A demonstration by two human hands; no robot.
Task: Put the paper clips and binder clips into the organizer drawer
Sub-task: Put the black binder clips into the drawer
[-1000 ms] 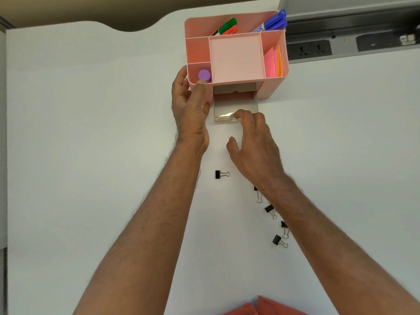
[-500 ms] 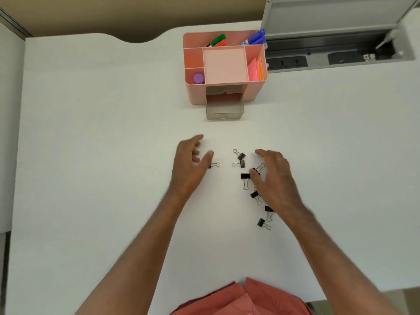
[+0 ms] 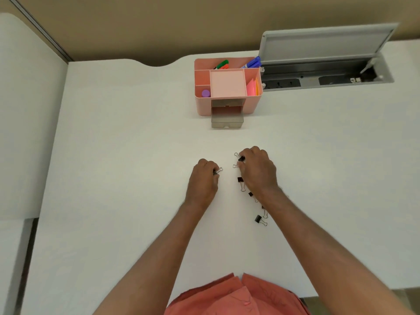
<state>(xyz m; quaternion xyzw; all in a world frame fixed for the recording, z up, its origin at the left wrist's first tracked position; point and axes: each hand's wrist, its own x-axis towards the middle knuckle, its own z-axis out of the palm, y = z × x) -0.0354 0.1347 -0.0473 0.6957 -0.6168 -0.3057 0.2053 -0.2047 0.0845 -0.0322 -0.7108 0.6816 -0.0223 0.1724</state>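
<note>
A pink desk organizer stands at the back of the white desk, its smoky clear drawer pulled out toward me. Small black binder clips lie in the middle of the desk. My left hand pinches one binder clip against the desk. My right hand curls over a pair of binder clips and pinches them. Several more binder clips trail along my right forearm, the nearest one lying free. I see no paper clips.
The organizer's top holds markers, a purple cap and pink sticky notes. An open grey power-socket hatch lies at the back right. A partition edge runs along the left.
Both hands left the organizer and drawer, came back toward me to the clips, then closed from spread fingers onto binder clips. The view has pulled back from the organizer.
</note>
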